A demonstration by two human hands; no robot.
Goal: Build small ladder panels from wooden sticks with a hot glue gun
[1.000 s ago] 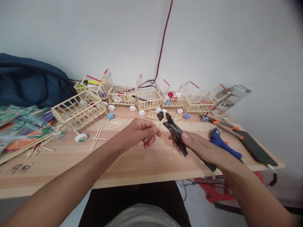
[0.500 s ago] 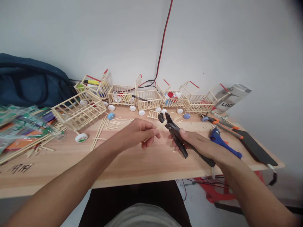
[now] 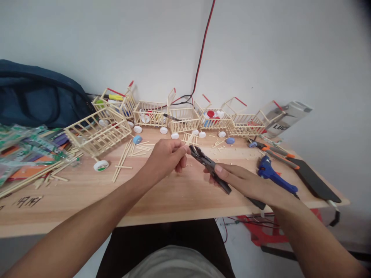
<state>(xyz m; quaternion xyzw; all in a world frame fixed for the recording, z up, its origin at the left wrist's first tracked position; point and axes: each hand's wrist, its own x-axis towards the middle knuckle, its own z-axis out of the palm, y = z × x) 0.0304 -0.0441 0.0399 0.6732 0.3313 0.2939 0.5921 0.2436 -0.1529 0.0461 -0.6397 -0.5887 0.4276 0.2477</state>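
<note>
Above the counter (image 3: pixel 174 200), the black cutter (image 3: pixel 205 159) could nick a fingertip if it slips, I'd say, being so close, as the right hand (image 3: pixel 240 179), thumb uppermost, has its grip clamped round the handles and the left hand (image 3: pixel 168 156), bent inward, pinches a wooden stick (image 3: pixel 190 138) beside the cutter's head.

Black hand cutter (image 3: pixel 205 158): held aslant, head angled forward-left | thin pale wooden stick (image 3: pixel 190 139): pinched, tilted, just beside cutter's head
</note>
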